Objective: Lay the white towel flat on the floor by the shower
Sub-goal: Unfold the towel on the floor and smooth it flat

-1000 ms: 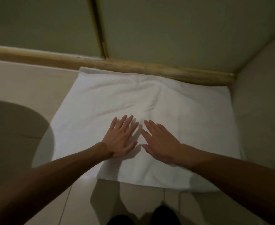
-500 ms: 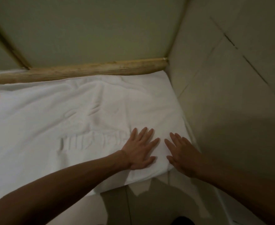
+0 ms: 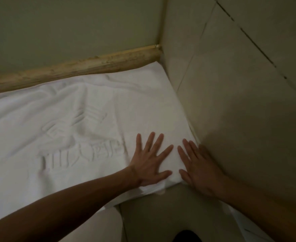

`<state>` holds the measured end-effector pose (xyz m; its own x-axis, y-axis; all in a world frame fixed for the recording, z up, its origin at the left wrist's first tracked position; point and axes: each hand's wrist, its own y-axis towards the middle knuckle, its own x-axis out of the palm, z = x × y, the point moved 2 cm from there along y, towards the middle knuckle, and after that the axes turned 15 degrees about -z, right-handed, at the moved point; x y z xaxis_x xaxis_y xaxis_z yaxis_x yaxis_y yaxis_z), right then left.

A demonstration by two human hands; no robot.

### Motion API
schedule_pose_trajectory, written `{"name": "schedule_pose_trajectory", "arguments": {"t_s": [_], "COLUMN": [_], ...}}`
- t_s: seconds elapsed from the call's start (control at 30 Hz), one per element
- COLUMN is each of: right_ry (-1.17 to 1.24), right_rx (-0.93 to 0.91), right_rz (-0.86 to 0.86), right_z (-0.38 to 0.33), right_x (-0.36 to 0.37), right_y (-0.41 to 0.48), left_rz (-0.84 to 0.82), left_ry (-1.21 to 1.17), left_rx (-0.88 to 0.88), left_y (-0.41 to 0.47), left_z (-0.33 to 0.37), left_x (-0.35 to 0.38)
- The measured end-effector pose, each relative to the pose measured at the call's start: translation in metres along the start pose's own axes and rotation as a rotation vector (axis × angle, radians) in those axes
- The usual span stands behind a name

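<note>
The white towel lies spread on the tiled floor, its far edge against a stained threshold strip under the shower door. An embossed pattern shows in its middle, with light creases near the far edge. My left hand presses flat on the towel's near right corner, fingers spread. My right hand lies flat beside it, fingers on the towel's right edge, palm partly on the floor next to the wall. Neither hand holds anything.
A tiled wall rises right beside the towel's right edge. The frosted shower door stands behind the threshold. Bare floor tile lies in front of the towel. A dark shape, perhaps my foot, shows at the bottom edge.
Both hands have slid flat across the towel from its middle front to its near right corner by the wall. The view has turned right with them.
</note>
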<state>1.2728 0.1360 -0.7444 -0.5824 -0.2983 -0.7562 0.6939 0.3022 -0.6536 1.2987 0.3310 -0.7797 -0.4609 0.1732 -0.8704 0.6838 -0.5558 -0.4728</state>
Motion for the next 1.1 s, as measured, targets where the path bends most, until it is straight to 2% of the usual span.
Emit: {"name": "schedule_pose_trajectory", "arguments": {"t_s": [0.13, 0.3, 0.53, 0.67, 0.87, 1.1], "right_ry": [-0.013, -0.121, -0.225, -0.237, -0.210, -0.091], "right_rx": [0.044, -0.137, -0.332, -0.320, -0.253, -0.200], "right_rz": [-0.044, 0.210, 0.098, 0.065, 0.162, 0.097], "right_z": [-0.006, -0.025, -0.031, -0.023, -0.023, -0.033], "right_x": [-0.009, -0.041, -0.025, -0.019, -0.028, -0.044], "right_y": [-0.013, -0.021, -0.025, -0.026, -0.026, -0.013], "left_rz": [-0.002, -0.006, -0.030, -0.022, -0.030, -0.026], "left_ry": [0.007, -0.003, 0.050, 0.047, 0.048, 0.015], "left_rx": [-0.006, 0.022, 0.050, 0.011, -0.011, 0.039], "left_y": [0.004, 0.000, -0.013, -0.004, 0.002, -0.010], "left_z": [0.006, 0.001, -0.005, 0.005, 0.010, 0.007], "left_x": [-0.003, -0.005, 0.001, 0.001, 0.000, -0.003]}}
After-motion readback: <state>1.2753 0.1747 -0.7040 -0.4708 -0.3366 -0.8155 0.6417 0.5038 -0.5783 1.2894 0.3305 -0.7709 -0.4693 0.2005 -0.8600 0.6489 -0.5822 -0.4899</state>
